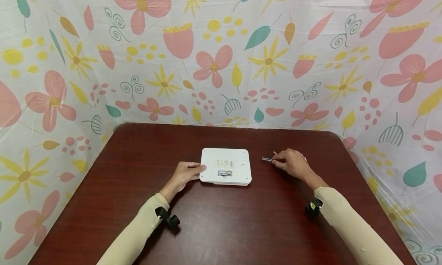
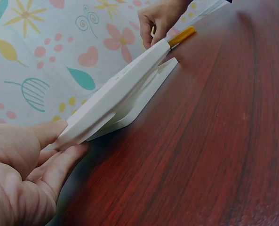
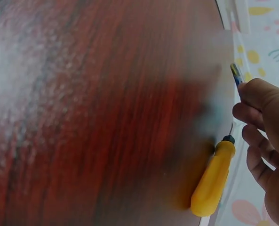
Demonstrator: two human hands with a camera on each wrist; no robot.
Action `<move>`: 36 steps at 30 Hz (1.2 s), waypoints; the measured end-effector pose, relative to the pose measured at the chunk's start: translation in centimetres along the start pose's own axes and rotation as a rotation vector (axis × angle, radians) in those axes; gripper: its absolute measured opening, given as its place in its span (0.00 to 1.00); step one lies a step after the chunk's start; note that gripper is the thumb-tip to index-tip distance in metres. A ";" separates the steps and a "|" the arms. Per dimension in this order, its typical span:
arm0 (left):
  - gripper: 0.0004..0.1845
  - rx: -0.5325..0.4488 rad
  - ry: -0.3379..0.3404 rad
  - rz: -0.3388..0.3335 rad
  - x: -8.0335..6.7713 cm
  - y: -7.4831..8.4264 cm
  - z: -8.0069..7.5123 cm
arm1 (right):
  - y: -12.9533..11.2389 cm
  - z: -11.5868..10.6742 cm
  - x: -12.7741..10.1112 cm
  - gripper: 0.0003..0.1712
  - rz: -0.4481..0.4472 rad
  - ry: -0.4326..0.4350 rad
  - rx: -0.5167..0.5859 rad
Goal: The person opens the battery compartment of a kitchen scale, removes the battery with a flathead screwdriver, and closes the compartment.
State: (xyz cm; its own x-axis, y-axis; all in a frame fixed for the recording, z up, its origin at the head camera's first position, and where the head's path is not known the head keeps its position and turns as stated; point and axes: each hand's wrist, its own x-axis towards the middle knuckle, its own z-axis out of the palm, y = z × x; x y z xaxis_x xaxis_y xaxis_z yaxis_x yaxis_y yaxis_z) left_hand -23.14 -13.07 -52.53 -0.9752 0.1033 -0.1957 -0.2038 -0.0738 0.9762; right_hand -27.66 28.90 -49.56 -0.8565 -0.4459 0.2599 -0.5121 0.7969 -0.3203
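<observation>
A flat white device (image 1: 224,155), which looks like a digital scale, has its underside up, showing a label and an uncovered battery compartment (image 1: 225,173) with a metallic battery inside. My left hand (image 1: 184,175) grips its left edge, thumb on top and fingers below. In the left wrist view the device (image 2: 118,96) appears edge-on, with a thinner plate beneath. To the right of it, my right hand (image 1: 292,163) pinches a slim battery (image 3: 236,74) between thumb and forefinger. Close to that hand is a screwdriver (image 3: 213,179) with a yellow handle, mostly hidden in the head view.
Everything is at a dark red-brown wooden table (image 1: 145,150) with rounded far corners. A white curtain (image 1: 221,65) printed with flowers and leaves hangs behind it and along both sides. Dark camera mounts (image 1: 167,218) sit on both wrists.
</observation>
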 end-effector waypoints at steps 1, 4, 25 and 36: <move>0.19 -0.001 0.000 0.000 0.0 0.0 0.0 | 0.0 0.0 0.0 0.04 0.001 -0.007 -0.005; 0.19 0.002 0.000 0.003 -0.1 0.1 0.1 | -0.1 0.0 0.1 0.04 -0.007 -0.032 -0.016; 0.19 -0.012 -0.002 0.007 -0.2 0.2 0.1 | 0.0 0.4 0.1 0.10 -0.053 -0.056 -0.159; 0.20 -0.008 -0.001 -0.010 0.0 0.1 0.0 | -0.1 -0.3 -0.2 0.14 0.003 -0.061 -0.130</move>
State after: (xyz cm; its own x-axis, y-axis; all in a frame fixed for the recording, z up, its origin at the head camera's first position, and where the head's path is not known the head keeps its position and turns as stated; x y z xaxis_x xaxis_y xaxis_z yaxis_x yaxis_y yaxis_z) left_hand -23.12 -13.11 -52.46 -0.9729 0.1055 -0.2057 -0.2145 -0.0804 0.9734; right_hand -27.41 29.04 -49.32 -0.8621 -0.4645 0.2025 -0.5006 0.8424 -0.1992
